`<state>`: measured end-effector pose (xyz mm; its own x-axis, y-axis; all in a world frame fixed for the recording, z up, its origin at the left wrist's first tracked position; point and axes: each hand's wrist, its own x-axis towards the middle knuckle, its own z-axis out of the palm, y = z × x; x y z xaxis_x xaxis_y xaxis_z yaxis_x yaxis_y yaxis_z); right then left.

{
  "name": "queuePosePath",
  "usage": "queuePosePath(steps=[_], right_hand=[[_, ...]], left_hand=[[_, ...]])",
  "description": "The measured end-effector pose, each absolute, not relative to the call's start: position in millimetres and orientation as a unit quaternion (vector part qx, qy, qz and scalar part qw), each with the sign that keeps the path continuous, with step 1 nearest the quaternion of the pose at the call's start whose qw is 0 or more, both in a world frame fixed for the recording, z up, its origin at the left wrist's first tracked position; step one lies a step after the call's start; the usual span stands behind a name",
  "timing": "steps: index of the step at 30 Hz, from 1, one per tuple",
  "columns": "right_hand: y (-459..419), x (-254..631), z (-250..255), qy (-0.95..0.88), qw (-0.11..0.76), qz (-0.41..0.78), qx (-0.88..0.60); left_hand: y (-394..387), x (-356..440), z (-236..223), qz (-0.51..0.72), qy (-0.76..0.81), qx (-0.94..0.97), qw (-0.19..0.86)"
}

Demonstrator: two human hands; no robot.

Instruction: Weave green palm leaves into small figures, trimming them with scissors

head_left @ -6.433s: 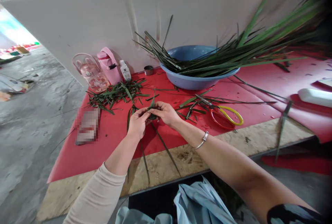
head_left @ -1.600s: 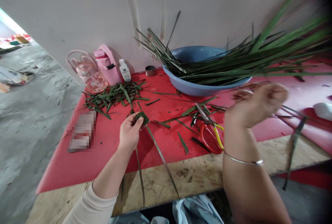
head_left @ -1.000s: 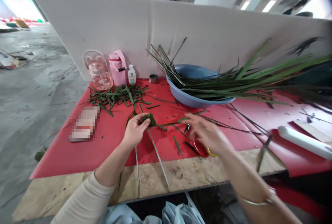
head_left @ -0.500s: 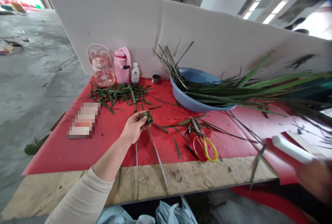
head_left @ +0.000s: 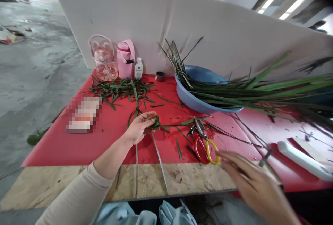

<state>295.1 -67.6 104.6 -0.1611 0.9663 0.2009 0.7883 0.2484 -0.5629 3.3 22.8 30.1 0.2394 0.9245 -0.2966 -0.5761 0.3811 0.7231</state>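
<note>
My left hand (head_left: 142,127) pinches a small folded piece of woven green leaf (head_left: 155,122) between thumb and fingers, above the red cloth. Long narrow leaf strips (head_left: 159,159) trail from beneath it toward the table's front edge. My right hand (head_left: 249,174), slightly blurred, reaches in from the right with its fingers stretched out. Its fingertips are at the yellow handle of the scissors (head_left: 204,145); whether they touch is hard to tell. One scissor handle is red, the other yellow, and the blades point away among leaf scraps.
A blue basin (head_left: 186,96) holds long green leaves (head_left: 249,94) that stick out rightward. Behind a pile of cut leaf pieces (head_left: 122,88) stand a pink jug (head_left: 105,61), a pink bottle (head_left: 125,60) and a small white bottle (head_left: 138,69). A white panel (head_left: 125,16) closes the back.
My right hand has come in from the far right edge to the scissors' handles. My left hand still holds the woven leaf piece, now tilted a little differently. The view has shifted slightly.
</note>
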Motion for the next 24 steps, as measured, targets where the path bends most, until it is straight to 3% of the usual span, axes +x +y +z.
queuePosePath(steps=[2, 6, 13, 18, 24], right_hand=[[-25, 246, 90, -0.784, 0.298, 0.204, -0.505], [44, 168, 67, -0.802, 0.279, 0.421, -0.317], [59, 160, 22, -0.556, 0.419, 0.584, -0.418], [61, 162, 20, -0.397, 0.428, 0.674, -0.453], [63, 167, 22, -0.378, 0.372, 0.747, -0.402]], left_hand=[[21, 3, 30, 0.476, 0.359, 0.264, 0.758], [23, 2, 28, 0.480, 0.356, 0.265, 0.757], [26, 4, 21, 0.495, 0.389, 0.271, 0.728], [25, 12, 19, 0.493, 0.436, 0.358, 0.662], [24, 14, 20, 0.494, 0.432, 0.253, 0.711]])
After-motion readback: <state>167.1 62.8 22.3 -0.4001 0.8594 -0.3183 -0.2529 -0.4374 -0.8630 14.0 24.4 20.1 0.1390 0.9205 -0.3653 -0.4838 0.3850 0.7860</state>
